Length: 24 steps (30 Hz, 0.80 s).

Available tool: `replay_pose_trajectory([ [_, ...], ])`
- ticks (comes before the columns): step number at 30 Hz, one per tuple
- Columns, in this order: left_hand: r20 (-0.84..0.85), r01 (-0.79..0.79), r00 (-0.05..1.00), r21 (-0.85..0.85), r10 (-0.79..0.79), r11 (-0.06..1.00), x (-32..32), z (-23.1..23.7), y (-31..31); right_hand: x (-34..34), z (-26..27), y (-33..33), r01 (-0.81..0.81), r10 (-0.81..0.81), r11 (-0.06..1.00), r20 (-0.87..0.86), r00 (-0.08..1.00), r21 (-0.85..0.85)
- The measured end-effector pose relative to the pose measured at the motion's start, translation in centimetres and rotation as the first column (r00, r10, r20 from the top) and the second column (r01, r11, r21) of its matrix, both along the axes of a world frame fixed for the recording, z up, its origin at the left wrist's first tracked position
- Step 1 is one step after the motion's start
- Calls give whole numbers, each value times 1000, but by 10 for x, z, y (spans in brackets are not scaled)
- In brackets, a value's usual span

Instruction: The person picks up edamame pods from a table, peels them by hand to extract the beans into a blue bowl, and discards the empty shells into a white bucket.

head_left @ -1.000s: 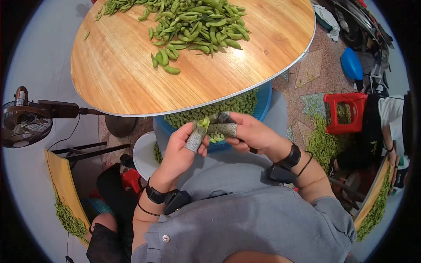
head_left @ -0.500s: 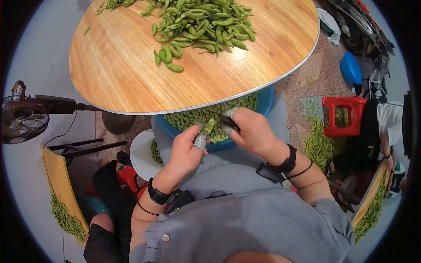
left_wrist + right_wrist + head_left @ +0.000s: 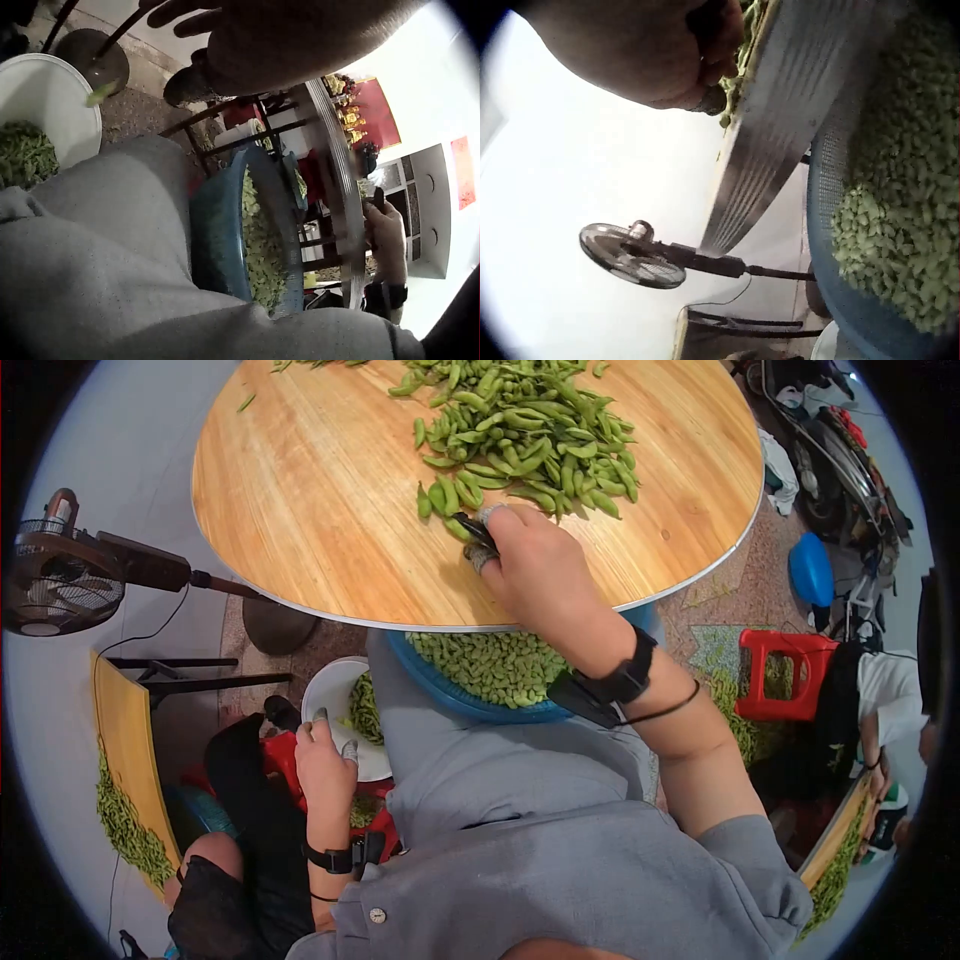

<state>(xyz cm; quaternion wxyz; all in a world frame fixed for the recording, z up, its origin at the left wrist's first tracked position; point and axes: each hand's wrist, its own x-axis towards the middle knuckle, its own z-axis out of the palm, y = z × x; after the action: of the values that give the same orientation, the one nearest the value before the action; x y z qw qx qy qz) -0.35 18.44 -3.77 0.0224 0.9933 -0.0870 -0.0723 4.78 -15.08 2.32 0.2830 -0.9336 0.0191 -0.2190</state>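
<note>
My right hand [image 3: 545, 565] reaches over the wooden table [image 3: 330, 510], its taped fingers curled round a small black tool [image 3: 478, 531]. Its fingertips are at a green pod [image 3: 457, 528] at the near edge of the pod pile [image 3: 530, 435]; whether they pinch it I cannot tell. Low at the left, my left hand [image 3: 325, 768] has its fingers loosely extended beside a white bucket [image 3: 325, 690] with green pods inside. In the left wrist view a blurred green pod [image 3: 101, 93] appears against the bucket's rim, apart from the left hand [image 3: 255, 41].
A blue basin [image 3: 455, 703] of shelled beans stands below the table's near edge. At the left are a fan [image 3: 70, 575] and a yellow board [image 3: 130, 760] with pods. A red stool [image 3: 785, 705] and another person's arm [image 3: 872, 735] are at the right.
My hands have parted: the right moved from above the basin up to the pods on the table, the left down and left to the bucket, letting go of the pod it held.
</note>
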Motion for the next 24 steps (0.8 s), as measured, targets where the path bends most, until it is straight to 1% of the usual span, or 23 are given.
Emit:
replay_pose_trajectory([
  [1, 7, -20, 1000, -34, 21, 999, 1, -1, 1, 7, -7, 1, 19, -20, 999, -19, 1000, -44],
  [2, 10, -24, 1000, -36, 24, 999, 1, 0, 1, 8, -8, 2, 16, -17, 999, -16, 1000, -46],
  [4, -33, 43, 998, -105, -47, 993, 8, 18, -17, 7, -8, 0, -65, 66, 998, 70, 995, -20],
  [5, -33, 37, 999, -111, -41, 993, 12, 23, -26, 1, -4, -2, -71, 73, 997, 70, 995, -26],
  [6, -20, 146, 986, -386, -167, 911, 18, 28, -38, -9, 2, -5, -168, 166, 986, 44, 985, 25],
  [7, 29, 238, 959, -628, -283, 741, 22, 34, -51, -21, 7, -8, -259, 258, 963, 20, 966, 77],
  [8, -6, 172, 960, -776, -280, 607, 23, 45, -72, -32, 12, -9, -261, 261, 963, 16, 965, 69],
  [9, -40, 96, 958, -889, -285, 447, 23, 57, -94, -45, 16, -11, -348, 359, 921, -34, 933, 174],
  [10, 8, 153, 939, -905, -343, 397, 26, 64, -111, -54, 20, -11, -419, 454, 863, -71, 888, 282],
  [11, 59, 208, 916, -916, -398, 344, 29, 67, -126, -63, 23, -11, -417, 452, 866, -77, 889, 276],
  [12, 60, 207, 915, -919, -399, 337, 33, 63, -140, -70, 25, -11, -369, 424, 871, -117, 898, 326],
  [13, 175, 364, 864, -865, -473, 345, 36, 54, -153, -75, 27, -12, -316, 396, 872, -160, 904, 375],
  [14, 275, 512, 789, -788, -549, 341, 36, 47, -160, -77, 24, -13, -307, 389, 874, -166, 906, 376],
  [15, 273, 514, 784, -790, -558, 335, 35, 44, -163, -77, 19, -14, -238, 336, 878, -181, 924, 415],
  [16, 124, 388, 808, -847, -577, 362, 34, 42, -166, -76, 14, -16, -167, 280, 875, -196, 940, 454],
  [17, -34, 254, 807, -881, -589, 399, 33, 41, -168, -77, 10, -17, -146, 277, 860, -206, 938, 489],
  [18, -42, 254, 801, -880, -597, 402, 31, 40, -169, -79, 4, -18, -136, 269, 858, -209, 940, 496],
  [20, -114, 173, 805, -894, -583, 414, 27, 41, -168, -82, -5, -19, -130, 293, 829, -224, 930, 544],
  [21, -119, 173, 803, -891, -584, 419, 26, 43, -167, -83, -6, -18, -127, 292, 826, -223, 930, 550],
  [23, -137, 241, 833, -782, -535, 575, 26, 48, -162, -86, -5, -16, -160, 263, 841, -132, 956, 517],
  [24, -138, 240, 836, -778, -531, 580, 25, 46, -162, -87, -5, -14, -165, 267, 837, -128, 955, 521],
])
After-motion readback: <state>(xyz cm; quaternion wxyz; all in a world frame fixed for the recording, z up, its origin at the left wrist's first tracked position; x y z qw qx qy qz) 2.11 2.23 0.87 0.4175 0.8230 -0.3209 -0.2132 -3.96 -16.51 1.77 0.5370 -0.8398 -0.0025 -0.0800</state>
